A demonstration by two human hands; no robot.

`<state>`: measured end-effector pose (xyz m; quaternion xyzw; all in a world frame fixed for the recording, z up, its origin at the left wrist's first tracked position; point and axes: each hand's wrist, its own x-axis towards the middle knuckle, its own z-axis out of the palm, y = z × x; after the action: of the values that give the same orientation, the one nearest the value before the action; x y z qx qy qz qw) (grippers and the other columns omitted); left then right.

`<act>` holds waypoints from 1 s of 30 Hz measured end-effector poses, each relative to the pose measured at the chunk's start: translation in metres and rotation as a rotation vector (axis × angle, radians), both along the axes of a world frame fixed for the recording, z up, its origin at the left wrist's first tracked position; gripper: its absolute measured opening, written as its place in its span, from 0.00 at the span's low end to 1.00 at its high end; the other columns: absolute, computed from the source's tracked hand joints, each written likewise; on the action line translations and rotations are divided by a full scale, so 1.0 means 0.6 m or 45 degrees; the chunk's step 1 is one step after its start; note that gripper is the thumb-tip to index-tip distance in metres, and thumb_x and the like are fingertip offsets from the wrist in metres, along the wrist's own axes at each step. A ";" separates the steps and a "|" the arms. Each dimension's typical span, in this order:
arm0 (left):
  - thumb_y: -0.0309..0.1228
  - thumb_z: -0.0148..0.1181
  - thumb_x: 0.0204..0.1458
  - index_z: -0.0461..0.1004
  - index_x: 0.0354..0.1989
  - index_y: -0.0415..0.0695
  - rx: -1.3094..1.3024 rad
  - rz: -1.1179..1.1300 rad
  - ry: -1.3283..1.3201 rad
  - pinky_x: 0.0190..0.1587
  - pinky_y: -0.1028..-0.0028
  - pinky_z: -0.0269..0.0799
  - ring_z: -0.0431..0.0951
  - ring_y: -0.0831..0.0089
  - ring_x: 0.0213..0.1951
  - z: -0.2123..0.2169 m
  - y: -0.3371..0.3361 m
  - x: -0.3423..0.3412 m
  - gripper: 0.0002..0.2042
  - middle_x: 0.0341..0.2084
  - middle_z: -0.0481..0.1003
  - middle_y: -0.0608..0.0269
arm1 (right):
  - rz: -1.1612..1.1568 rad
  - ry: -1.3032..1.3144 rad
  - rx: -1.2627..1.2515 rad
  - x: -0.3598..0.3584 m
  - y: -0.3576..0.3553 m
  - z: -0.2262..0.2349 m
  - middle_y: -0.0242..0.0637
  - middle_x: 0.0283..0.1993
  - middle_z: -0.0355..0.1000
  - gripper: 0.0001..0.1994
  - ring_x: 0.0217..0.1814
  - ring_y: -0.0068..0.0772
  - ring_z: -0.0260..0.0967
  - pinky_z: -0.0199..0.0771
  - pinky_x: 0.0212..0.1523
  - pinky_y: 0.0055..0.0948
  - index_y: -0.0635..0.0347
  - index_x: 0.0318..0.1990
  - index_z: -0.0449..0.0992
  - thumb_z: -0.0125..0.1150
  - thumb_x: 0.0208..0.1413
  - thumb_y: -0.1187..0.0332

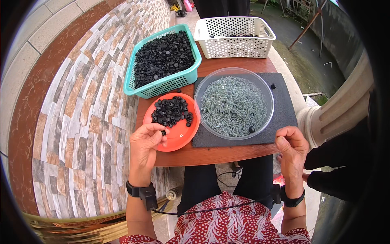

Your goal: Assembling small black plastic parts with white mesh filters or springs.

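My left hand (148, 142) pinches a small black plastic cap (163, 133) over the near left rim of a red plate (178, 140). A heap of similar black caps (170, 110) lies on that plate, along with a tiny pale ring (181, 135). Right of it, a clear round tub (269, 116) is filled with silvery screws (233, 105); one black cap (251, 129) rests on them near the front. My right hand (293, 148) is raised near the table's front right corner, thumb pressed against curled fingers. Whatever it may hold is hidden.
Behind the plate stands a turquoise basket (162, 89) full of black caps. A white perforated basket (235, 49) at the back holds some black pieces. The tub sits on a dark mat (284, 101) on the wooden table (219, 153). Another person's dark-clothed legs (341, 162) are at right.
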<state>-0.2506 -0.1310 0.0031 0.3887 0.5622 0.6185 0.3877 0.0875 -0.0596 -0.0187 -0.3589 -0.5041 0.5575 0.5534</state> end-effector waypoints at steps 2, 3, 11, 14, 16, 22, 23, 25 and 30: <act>0.20 0.59 0.49 0.73 0.36 0.34 0.053 -0.165 -0.581 0.33 0.73 0.72 0.74 0.72 0.29 0.006 0.002 0.037 0.06 0.32 0.75 0.53 | 0.099 0.066 -0.076 -0.030 -0.005 0.011 0.25 0.32 0.68 0.04 0.33 0.14 0.63 0.63 0.36 0.14 0.63 0.35 0.73 0.59 0.52 0.76; 0.21 0.60 0.49 0.72 0.37 0.35 0.074 -0.207 -0.617 0.33 0.72 0.71 0.74 0.72 0.29 0.001 0.001 0.051 0.08 0.33 0.74 0.52 | 0.160 0.092 -0.101 -0.044 -0.009 0.019 0.25 0.31 0.69 0.05 0.33 0.14 0.63 0.63 0.36 0.14 0.64 0.36 0.73 0.60 0.53 0.75; 0.27 0.58 0.52 0.71 0.38 0.37 0.102 -0.438 -0.827 0.35 0.70 0.70 0.74 0.70 0.30 -0.011 0.029 0.162 0.08 0.37 0.74 0.46 | 0.225 0.228 -0.041 -0.102 -0.034 0.018 0.29 0.35 0.70 0.06 0.36 0.16 0.65 0.67 0.39 0.18 0.65 0.37 0.74 0.60 0.52 0.79; 0.26 0.56 0.53 0.71 0.39 0.37 0.132 -0.392 -0.742 0.36 0.70 0.71 0.75 0.70 0.32 -0.009 0.027 0.188 0.08 0.39 0.74 0.46 | 0.165 0.345 0.168 -0.114 -0.036 0.013 0.32 0.36 0.68 0.05 0.36 0.18 0.66 0.67 0.40 0.18 0.67 0.37 0.74 0.58 0.52 0.82; 0.25 0.56 0.53 0.71 0.39 0.37 0.130 -0.401 -0.761 0.36 0.70 0.71 0.75 0.70 0.32 -0.005 0.024 0.206 0.07 0.39 0.74 0.46 | 0.132 0.337 0.209 -0.119 -0.039 0.012 0.36 0.40 0.65 0.05 0.36 0.21 0.68 0.69 0.40 0.20 0.69 0.36 0.73 0.56 0.52 0.84; 0.22 0.56 0.53 0.71 0.40 0.37 0.149 -0.456 -0.790 0.38 0.70 0.74 0.76 0.67 0.36 -0.001 0.021 0.228 0.07 0.40 0.74 0.46 | 0.084 0.484 0.230 -0.125 -0.045 0.005 0.41 0.44 0.61 0.06 0.35 0.25 0.69 0.74 0.33 0.21 0.71 0.37 0.73 0.57 0.50 0.85; 0.21 0.56 0.52 0.71 0.40 0.36 0.140 -0.435 -0.772 0.39 0.69 0.75 0.76 0.66 0.37 0.002 0.019 0.231 0.07 0.40 0.74 0.47 | 0.084 0.482 0.230 -0.123 -0.044 0.006 0.41 0.44 0.61 0.06 0.35 0.25 0.69 0.74 0.33 0.21 0.71 0.37 0.73 0.57 0.50 0.85; 0.21 0.56 0.52 0.71 0.40 0.36 0.148 -0.433 -0.752 0.39 0.69 0.75 0.76 0.66 0.37 -0.002 0.018 0.234 0.07 0.40 0.74 0.47 | 0.086 0.495 0.203 -0.121 -0.042 0.005 0.41 0.44 0.61 0.06 0.34 0.24 0.69 0.74 0.32 0.20 0.70 0.37 0.73 0.57 0.50 0.85; 0.20 0.56 0.51 0.70 0.40 0.35 0.163 -0.419 -0.732 0.38 0.69 0.76 0.77 0.66 0.37 -0.004 0.021 0.241 0.08 0.39 0.74 0.48 | 0.011 0.373 0.318 -0.120 -0.040 -0.002 0.41 0.43 0.62 0.06 0.33 0.22 0.67 0.74 0.31 0.18 0.69 0.37 0.74 0.58 0.50 0.84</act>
<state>-0.1059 -0.1184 0.0005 0.3073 0.3196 0.6661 0.5998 0.0155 -0.0836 -0.0201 -0.2003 -0.4850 0.5392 0.6587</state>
